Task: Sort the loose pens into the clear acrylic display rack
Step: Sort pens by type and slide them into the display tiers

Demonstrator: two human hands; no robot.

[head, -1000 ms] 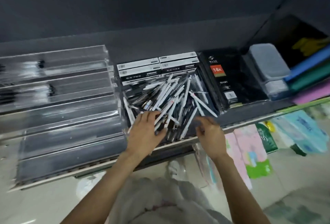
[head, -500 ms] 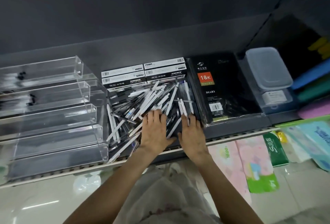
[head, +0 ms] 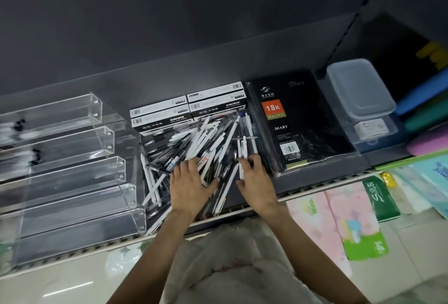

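Raking the pile now with both grips, not picking. My left hand (head: pixel 191 186) lies flat on the loose pens (head: pixel 206 143), fingers straight and spread, pressing the white barrels at the pile's 6 o'clock edge. My right hand (head: pixel 257 182) sits at the pile's 4 o'clock; fingers look curled around a white pen (head: pixel 240 170), thumb underneath. Probably a pinch, not certain from this angle.

Change versus a second ago: hands were then apart at the near edge, left on the heap, right off toward 3 o'clock. Half a second ago they closed in side by side, both flat on the pens. Now the right has drifted back out to the right fringe and started closing on a single barrel. Pile itself barely moved; same fan of white and black barrels.

Meaning: I've gone from spreading to selecting. First pen of this pass is nearly in hand.

Outward: clear acrylic display rack (head: pixel 72 177) stands at 9 o'clock of the pile, just beside it on the same shelf (head: pixel 322 172). Its two upper tiers hold a few pens; lower tiers look unfilled. Pen boxes (head: pixel 189 109) at 12 o'clock, black diary (head: pixel 298 129) at 3 o'clock, touching the pile's edge.

Judgement: task is early. Most pens unsorted.
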